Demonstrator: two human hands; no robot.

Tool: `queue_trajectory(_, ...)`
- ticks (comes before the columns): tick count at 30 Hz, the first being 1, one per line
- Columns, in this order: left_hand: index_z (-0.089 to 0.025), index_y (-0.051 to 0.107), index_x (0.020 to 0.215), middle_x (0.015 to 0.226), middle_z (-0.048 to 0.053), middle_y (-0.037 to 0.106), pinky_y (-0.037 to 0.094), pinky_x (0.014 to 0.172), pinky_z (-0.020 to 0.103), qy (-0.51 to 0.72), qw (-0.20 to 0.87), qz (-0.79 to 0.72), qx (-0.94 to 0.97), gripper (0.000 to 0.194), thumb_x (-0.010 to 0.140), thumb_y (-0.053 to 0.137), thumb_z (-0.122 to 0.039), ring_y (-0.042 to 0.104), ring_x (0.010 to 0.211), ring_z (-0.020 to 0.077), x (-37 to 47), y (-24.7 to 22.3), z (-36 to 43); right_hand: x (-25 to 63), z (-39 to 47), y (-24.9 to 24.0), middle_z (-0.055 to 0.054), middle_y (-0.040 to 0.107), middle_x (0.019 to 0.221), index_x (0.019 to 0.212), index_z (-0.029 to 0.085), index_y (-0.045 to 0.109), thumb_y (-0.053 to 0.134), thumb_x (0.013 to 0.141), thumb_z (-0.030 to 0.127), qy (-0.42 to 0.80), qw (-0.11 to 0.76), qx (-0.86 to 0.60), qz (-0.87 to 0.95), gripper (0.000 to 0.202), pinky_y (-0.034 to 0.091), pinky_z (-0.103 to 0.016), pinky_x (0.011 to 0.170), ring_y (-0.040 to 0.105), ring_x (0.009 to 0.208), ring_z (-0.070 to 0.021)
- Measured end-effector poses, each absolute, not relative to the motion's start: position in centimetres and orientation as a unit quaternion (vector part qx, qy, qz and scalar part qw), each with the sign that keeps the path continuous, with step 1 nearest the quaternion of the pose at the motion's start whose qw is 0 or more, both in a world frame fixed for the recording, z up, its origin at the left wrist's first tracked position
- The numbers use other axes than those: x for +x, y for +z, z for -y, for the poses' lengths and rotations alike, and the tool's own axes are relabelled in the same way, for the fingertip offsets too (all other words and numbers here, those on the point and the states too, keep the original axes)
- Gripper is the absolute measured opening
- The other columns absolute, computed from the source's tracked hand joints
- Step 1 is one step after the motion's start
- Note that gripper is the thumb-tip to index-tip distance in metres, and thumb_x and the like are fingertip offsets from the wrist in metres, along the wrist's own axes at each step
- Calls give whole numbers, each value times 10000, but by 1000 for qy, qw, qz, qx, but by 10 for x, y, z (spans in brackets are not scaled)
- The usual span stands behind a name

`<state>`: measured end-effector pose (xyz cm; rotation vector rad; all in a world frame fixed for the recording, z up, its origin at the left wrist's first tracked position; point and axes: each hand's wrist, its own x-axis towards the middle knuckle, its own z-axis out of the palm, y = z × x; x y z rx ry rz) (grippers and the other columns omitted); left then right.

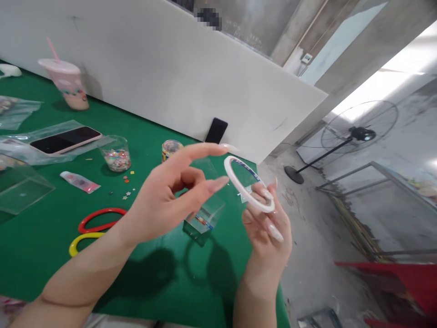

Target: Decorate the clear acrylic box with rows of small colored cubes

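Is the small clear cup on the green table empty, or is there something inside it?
Not empty: the clear cup stands upright, and many small colourful pieces show through its wall, filling the lower part.

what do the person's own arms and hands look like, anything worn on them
The left hand and right hand are ungloved, with long, tapered, glossy nails. No rings, bracelets or watch can be made out. The left forearm and right forearm are bare, with no sleeve in view.
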<state>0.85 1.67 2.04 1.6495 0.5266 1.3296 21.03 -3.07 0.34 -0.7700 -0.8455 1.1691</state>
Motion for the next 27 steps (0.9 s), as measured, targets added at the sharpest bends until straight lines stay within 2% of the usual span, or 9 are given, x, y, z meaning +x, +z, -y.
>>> queue_trajectory(3, -280, 718, 1396, 624, -119, 554, 395, 504, 170, 396, 401, -169, 809, 351, 1077, 644, -153, 470, 491, 78, 1, 21, -17, 200, 34, 1, 133, 361, 456, 740, 246, 649, 868, 934, 604, 446, 713, -374, 391, 463, 240, -199, 305, 205, 331, -56)
queue_trajectory(7, -253, 705, 1432, 741, -71, 716, 399, 559, 203, 224, 302, -192, 907, 363, 1099, 590, -166, 607, 573, 117, 4, 19, -19, 191, 40, -5, 93, 547, 490, 832, 241, 754, 886, 941, 554, 360, 736, -404, 406, 357, 352, -173, 357, 413, 374, -68)
queue_trajectory(9, -207, 728, 1323, 717, -59, 698, 380, 564, 222, 200, 279, -224, 912, 257, 1109, 585, -195, 613, 578, 137, 10, 17, -21, 188, 41, -6, 98, 544, 470, 832, 244, 763, 878, 948, 557, 354, 730, -407, 420, 353, 387, -179, 363, 416, 355, -70)
queue_trajectory(11, -189, 723, 1090, 700, -54, 657, 356, 565, 230, 195, 280, -234, 910, 163, 1122, 565, -212, 590, 580, 137, 15, 16, -23, 187, 43, -5, 104, 492, 429, 820, 242, 773, 835, 963, 619, 368, 715, -404, 436, 409, 416, -191, 364, 411, 329, -77)
queue_trajectory(13, -199, 651, 912, 702, -49, 622, 335, 568, 231, 194, 286, -229, 910, 238, 1125, 547, -219, 561, 585, 131, 18, 14, -25, 187, 44, -4, 96, 477, 419, 824, 237, 791, 745, 996, 700, 385, 700, -404, 445, 496, 433, -199, 366, 424, 323, -85)
queue_trajectory(15, -206, 602, 841, 692, -51, 587, 322, 571, 230, 196, 286, -225, 910, 279, 1115, 547, -215, 529, 581, 126, 18, 13, -26, 187, 45, -3, 75, 521, 446, 857, 237, 816, 645, 1022, 769, 403, 693, -404, 442, 583, 441, -201, 371, 453, 339, -91)
queue_trajectory(20, -205, 588, 808, 676, -56, 554, 322, 578, 219, 202, 295, -214, 909, 284, 1089, 547, -197, 510, 582, 117, 15, 13, -27, 193, 45, -6, 60, 579, 481, 969, 253, 855, 555, 1071, 759, 451, 678, -368, 450, 596, 454, -209, 360, 476, 342, -100)
queue_trajectory(24, -208, 669, 913, 736, -49, 650, 367, 610, 202, 194, 324, -202, 904, 216, 1077, 532, -177, 576, 619, 115, 14, 17, -27, 197, 44, -5, 56, 602, 482, 996, 255, 871, 563, 1104, 667, 468, 664, -370, 450, 525, 483, -214, 380, 502, 345, -101)
queue_trajectory(27, -224, 674, 960, 717, -54, 675, 355, 576, 217, 175, 356, -202, 895, 183, 1075, 532, -223, 587, 583, 125, 12, 20, -28, 197, 46, -3, 81, 497, 406, 1031, 240, 894, 584, 1100, 653, 466, 643, -406, 452, 522, 397, -202, 333, 408, 300, -88)
